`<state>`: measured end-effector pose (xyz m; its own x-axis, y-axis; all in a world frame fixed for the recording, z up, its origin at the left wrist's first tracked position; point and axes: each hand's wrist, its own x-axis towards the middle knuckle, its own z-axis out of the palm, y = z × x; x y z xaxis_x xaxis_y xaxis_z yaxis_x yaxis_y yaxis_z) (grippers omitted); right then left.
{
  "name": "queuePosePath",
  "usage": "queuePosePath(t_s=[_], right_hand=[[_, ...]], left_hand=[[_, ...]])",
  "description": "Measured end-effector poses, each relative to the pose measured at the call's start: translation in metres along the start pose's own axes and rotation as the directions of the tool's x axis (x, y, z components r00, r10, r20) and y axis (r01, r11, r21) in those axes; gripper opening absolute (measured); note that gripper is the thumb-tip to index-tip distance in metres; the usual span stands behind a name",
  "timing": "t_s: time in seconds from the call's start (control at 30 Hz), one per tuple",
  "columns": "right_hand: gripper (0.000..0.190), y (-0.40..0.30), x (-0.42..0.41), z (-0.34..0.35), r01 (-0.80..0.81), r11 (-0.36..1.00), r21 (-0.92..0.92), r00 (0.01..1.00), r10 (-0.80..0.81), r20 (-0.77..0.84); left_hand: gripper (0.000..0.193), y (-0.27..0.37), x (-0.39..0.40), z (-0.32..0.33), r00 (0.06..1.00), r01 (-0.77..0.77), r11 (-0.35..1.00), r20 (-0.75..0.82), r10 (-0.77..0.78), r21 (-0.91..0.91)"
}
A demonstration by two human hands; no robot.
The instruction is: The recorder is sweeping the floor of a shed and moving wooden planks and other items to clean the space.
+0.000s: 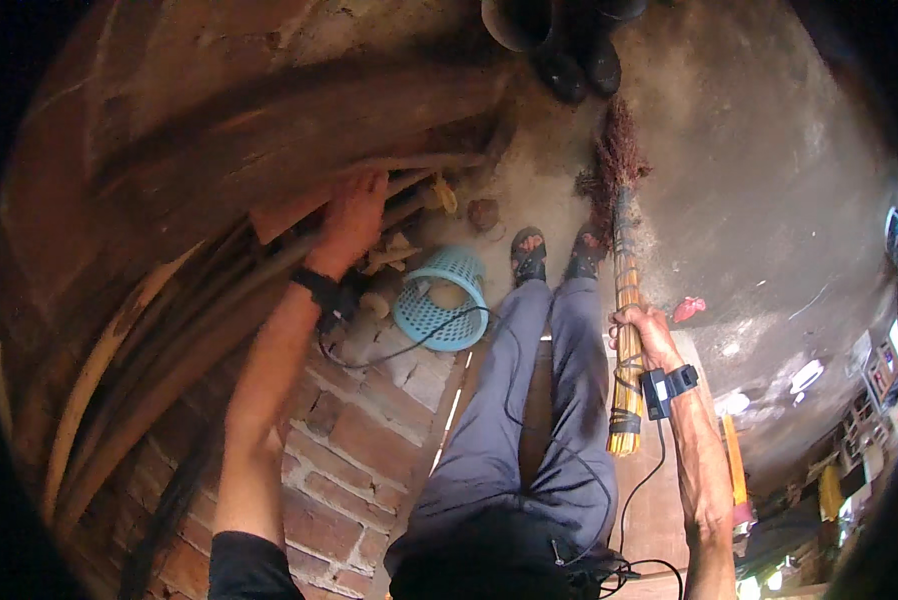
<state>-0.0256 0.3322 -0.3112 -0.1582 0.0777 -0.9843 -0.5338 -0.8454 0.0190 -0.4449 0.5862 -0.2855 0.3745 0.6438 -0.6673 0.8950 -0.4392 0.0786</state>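
Observation:
My right hand [650, 334] is wrapped around the bound handle of a twig broom [626, 259]. The broom's reddish bristles point away from me, towards the far side of the floor. My left hand [355, 214] reaches to the wooden boards [426, 161] at the left; it is blurred, and its fingertips are hard to make out against a board's edge. Below that hand a light-blue perforated plastic basket [450, 341] lies tipped, its opening towards me. A dark cable crosses the basket's front.
Long wooden poles [122, 352] lean along the brick wall [344, 480] at the left. Dark boots [584, 71] stand at the far end. A pink scrap [689, 308] lies on the concrete floor [756, 225]. Cables run from both wrist devices.

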Motion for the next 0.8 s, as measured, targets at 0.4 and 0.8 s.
queuePosePath(t_s=[0.4,0.8], right_hand=[[0.052,0.003,-0.039,0.009,-0.025,1.0,0.005,0.999,0.025,0.029],[0.049,-0.007,-0.047,0.033,-0.137,0.99,-0.042,0.974,0.142,0.175]], left_hand=[[0.038,-0.073,0.093,0.055,0.955,-0.118,0.964,0.294,0.045,0.237],[0.033,-0.007,0.059,-0.013,0.949,-0.153,0.932,0.311,0.046,0.328]])
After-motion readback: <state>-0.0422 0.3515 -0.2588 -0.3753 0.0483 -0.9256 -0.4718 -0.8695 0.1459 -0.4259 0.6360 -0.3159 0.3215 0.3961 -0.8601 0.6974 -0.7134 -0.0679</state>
